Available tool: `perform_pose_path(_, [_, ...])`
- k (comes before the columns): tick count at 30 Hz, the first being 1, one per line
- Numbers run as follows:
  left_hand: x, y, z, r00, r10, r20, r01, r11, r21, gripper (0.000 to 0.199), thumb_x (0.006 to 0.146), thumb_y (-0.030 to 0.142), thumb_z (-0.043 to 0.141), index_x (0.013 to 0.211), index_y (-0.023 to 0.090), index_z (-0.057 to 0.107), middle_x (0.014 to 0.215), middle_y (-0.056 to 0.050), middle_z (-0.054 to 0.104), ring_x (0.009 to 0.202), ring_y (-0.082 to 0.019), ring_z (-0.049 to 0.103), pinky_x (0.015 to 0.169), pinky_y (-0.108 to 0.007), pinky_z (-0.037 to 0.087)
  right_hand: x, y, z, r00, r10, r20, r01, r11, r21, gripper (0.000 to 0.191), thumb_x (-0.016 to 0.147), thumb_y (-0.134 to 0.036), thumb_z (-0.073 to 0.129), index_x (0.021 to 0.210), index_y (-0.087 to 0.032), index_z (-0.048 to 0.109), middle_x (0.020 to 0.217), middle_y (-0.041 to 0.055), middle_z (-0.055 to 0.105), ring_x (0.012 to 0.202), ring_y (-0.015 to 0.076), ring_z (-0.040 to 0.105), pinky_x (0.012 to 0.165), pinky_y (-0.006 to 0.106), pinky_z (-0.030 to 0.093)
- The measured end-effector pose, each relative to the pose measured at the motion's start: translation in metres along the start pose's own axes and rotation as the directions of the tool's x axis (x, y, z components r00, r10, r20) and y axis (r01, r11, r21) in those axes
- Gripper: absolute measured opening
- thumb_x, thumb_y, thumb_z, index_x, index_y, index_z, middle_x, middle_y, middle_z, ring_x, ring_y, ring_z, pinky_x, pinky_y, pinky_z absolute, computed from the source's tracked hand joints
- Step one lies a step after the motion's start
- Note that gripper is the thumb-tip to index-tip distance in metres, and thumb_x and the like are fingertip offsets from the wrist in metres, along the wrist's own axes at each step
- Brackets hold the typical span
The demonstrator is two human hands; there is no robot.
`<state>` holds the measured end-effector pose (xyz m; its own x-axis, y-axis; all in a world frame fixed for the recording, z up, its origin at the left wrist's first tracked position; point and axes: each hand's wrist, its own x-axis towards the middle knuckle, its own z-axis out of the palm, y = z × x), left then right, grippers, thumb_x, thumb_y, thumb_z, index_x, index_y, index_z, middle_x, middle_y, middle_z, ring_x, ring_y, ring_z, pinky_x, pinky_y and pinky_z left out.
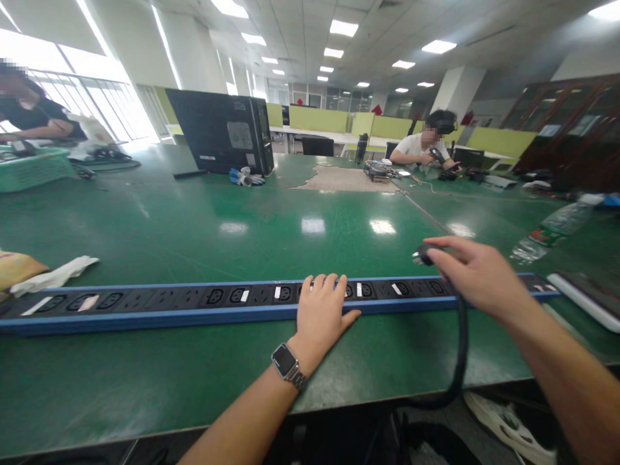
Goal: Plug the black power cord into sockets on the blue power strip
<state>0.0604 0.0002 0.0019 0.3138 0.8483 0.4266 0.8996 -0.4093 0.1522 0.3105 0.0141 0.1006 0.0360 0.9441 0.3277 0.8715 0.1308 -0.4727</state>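
Observation:
A long blue power strip [184, 316] with black sockets and several white stickers lies across the green table. My left hand [322, 307], with a watch on the wrist, rests over the middle of the strip, fingers flat on top and the thumb along its near side. Above the strip's right part, my right hand [472, 274] pinches a black power plug [426, 254] between thumb and fingers. The plug's metal prongs point left, apart from the sockets. Its thick black cable [464, 349] hangs down over the table's near edge.
A plastic bottle [557, 226] lies at the right, near a dark flat object with a white edge [586, 303]. A black computer case [223, 132] stands behind, gloves [247, 177] beside it. White tissue [55, 274] and a green basket [36, 171] are left. Two people sit across the table.

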Motion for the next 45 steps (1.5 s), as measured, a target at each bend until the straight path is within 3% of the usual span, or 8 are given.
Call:
perform_pose_path(4, [0.0,0.004,0.002,1.0,-0.006,-0.018,0.005,1.0,-0.011,0.065,0.076,0.051,0.072,0.129,0.017,0.054,0.123,-0.01,0.062,0.115,-0.031,0.052,0.107,-0.048,0.033,0.011,0.059,-0.038,0.982,0.087,0.166,-0.061,0.986,-0.157,0.049,0.077,-0.051,0.053,0.106,-0.016,0.073,0.073,0.0074,0.07,0.06,0.0201,0.061,0.062,0.032,0.046])
perform_pose_path(9, [-0.001,0.003,0.003,1.0,-0.008,-0.023,0.007,1.0,-0.022,0.065,0.077,0.053,0.07,0.129,0.017,0.055,0.121,-0.01,0.062,0.113,-0.031,0.052,0.106,-0.049,0.034,0.012,0.123,-0.024,0.937,0.108,0.333,-0.027,0.97,-0.241,0.058,0.079,-0.054,0.046,0.117,-0.017,0.07,0.062,0.0056,0.066,0.061,0.0239,0.063,0.06,0.034,0.046])
perform_pose_path(17, [0.0,0.002,0.003,1.0,0.004,-0.024,-0.005,1.0,-0.017,0.065,0.078,0.053,0.069,0.129,0.017,0.054,0.122,-0.011,0.061,0.114,-0.03,0.052,0.106,-0.048,0.034,0.011,0.121,-0.03,0.895,0.153,0.418,-0.016,0.95,-0.313,0.065,0.084,-0.053,0.042,0.129,-0.011,0.064,0.08,0.0093,0.071,0.073,0.0236,0.064,0.075,0.034,0.046])
perform_pose_path(28, [-0.001,0.002,0.003,1.0,0.005,-0.022,-0.006,1.0,-0.02,0.063,0.079,0.052,0.068,0.129,0.017,0.054,0.125,-0.011,0.061,0.117,-0.031,0.051,0.107,-0.048,0.032,0.014,0.128,-0.008,0.918,0.198,0.344,-0.1,0.954,-0.282,0.054,0.08,-0.048,0.05,0.114,-0.012,0.072,0.057,0.0064,0.065,0.056,0.0244,0.061,0.062,0.036,0.044])
perform_pose_path(32, [-0.001,0.002,0.002,1.0,0.001,-0.018,-0.002,1.0,-0.02,0.063,0.078,0.052,0.068,0.129,0.017,0.054,0.124,-0.011,0.061,0.116,-0.031,0.051,0.107,-0.049,0.033,0.017,0.113,-0.021,0.948,0.187,0.257,-0.105,0.948,-0.301,0.037,0.079,-0.041,0.056,0.101,-0.018,0.075,0.066,0.0067,0.069,0.065,0.0234,0.064,0.066,0.033,0.043])
perform_pose_path(36, [-0.001,0.003,0.002,1.0,0.009,-0.018,-0.01,1.0,-0.019,0.064,0.078,0.053,0.068,0.129,0.017,0.053,0.123,-0.011,0.061,0.115,-0.031,0.051,0.107,-0.049,0.033,0.017,0.056,-0.033,0.982,0.165,0.097,-0.127,0.941,-0.314,0.043,0.081,-0.05,0.055,0.112,-0.023,0.067,0.064,0.0027,0.068,0.056,0.0194,0.059,0.056,0.03,0.038])
perform_pose_path(40, [-0.001,0.002,0.002,1.0,0.004,-0.016,-0.004,1.0,-0.018,0.064,0.079,0.052,0.068,0.13,0.017,0.053,0.123,-0.011,0.06,0.115,-0.031,0.051,0.106,-0.049,0.033,0.009,-0.003,0.001,0.922,0.043,0.386,0.035,0.981,-0.192,0.037,0.084,-0.052,0.048,0.094,-0.021,0.066,0.065,0.0013,0.067,0.058,0.0167,0.06,0.056,0.027,0.039])
perform_pose_path(45, [-0.001,0.003,0.002,1.0,0.013,-0.007,-0.013,0.999,-0.031,0.064,0.079,0.053,0.067,0.13,0.017,0.052,0.123,-0.011,0.06,0.115,-0.031,0.05,0.106,-0.049,0.033,0.011,-0.013,0.048,0.946,-0.019,0.322,0.142,0.921,-0.362,0.031,0.083,-0.044,0.049,0.082,-0.019,0.067,0.078,0.0072,0.071,0.074,0.0211,0.064,0.062,0.029,0.039])
